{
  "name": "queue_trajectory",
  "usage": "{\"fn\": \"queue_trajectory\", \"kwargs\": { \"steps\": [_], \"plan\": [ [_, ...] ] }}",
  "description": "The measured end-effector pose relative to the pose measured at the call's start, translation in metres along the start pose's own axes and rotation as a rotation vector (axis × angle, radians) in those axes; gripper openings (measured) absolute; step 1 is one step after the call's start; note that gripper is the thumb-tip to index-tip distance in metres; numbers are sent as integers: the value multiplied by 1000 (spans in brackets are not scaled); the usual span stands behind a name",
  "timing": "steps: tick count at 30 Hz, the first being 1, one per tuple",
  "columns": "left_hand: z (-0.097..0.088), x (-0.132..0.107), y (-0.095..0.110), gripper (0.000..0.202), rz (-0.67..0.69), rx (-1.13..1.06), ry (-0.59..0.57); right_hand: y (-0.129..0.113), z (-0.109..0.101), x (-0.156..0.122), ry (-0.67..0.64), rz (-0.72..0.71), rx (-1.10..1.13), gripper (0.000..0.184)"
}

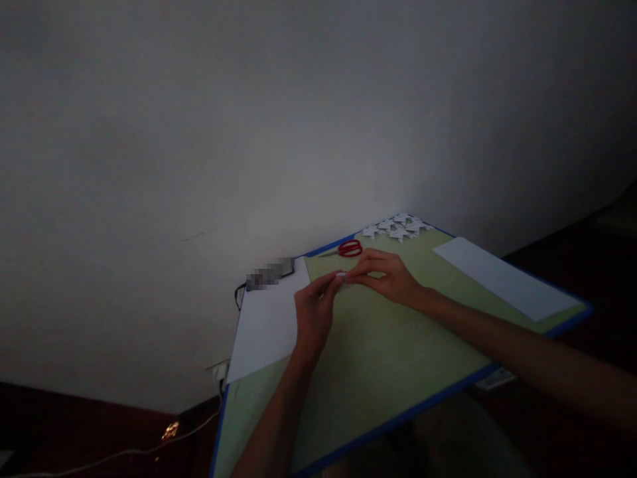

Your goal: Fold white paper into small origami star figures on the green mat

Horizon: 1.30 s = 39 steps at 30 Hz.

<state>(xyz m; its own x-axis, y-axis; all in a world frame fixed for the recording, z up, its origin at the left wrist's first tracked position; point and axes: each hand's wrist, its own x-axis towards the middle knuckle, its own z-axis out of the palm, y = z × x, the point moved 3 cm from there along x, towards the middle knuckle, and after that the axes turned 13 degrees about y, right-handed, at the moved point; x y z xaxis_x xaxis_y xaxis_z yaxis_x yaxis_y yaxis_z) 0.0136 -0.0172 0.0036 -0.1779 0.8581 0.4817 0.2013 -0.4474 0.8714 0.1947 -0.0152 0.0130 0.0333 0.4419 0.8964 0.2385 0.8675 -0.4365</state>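
Note:
My left hand (312,315) and my right hand (389,275) meet fingertip to fingertip over a green board with a blue edge (378,352). Both pinch a small white piece of paper (341,274) between thumbs and fingers, just above the board. Red-handled scissors (349,248) lie right behind the hands near the board's far edge. A cluster of several small white folded paper shapes (398,226) sits at the far corner.
A large white sheet (269,325) lies on the board's left side, and a long white strip (505,277) on its right. A dark blurred device with a cable (271,273) rests at the far left corner. A pale wall rises behind; a white cord (124,453) trails on the dark floor.

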Motion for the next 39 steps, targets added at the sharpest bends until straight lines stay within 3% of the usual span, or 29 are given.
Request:
{"fn": "queue_trajectory", "kwargs": {
  "steps": [5, 9, 21, 30, 39],
  "plan": [
    [-2, -1, 3, 19, 54, 60, -6, 0, 1, 0, 9, -12, 8, 10],
    [-2, 0, 8, 20, 66, 71, -45, 3, 2, -1, -5, 61, -9, 14],
    [-4, 6, -1, 23, -3, -43, -78, 2, 1, -1, -61, 100, -30, 16],
    [-5, 4, 13, 17, 144, 106, -20, 4, 2, 0, -71, 98, -36, 18],
    [-5, 4, 10, 12, 204, 126, 0, 4, 3, -1, -61, 132, -35, 26]
  ]
}}
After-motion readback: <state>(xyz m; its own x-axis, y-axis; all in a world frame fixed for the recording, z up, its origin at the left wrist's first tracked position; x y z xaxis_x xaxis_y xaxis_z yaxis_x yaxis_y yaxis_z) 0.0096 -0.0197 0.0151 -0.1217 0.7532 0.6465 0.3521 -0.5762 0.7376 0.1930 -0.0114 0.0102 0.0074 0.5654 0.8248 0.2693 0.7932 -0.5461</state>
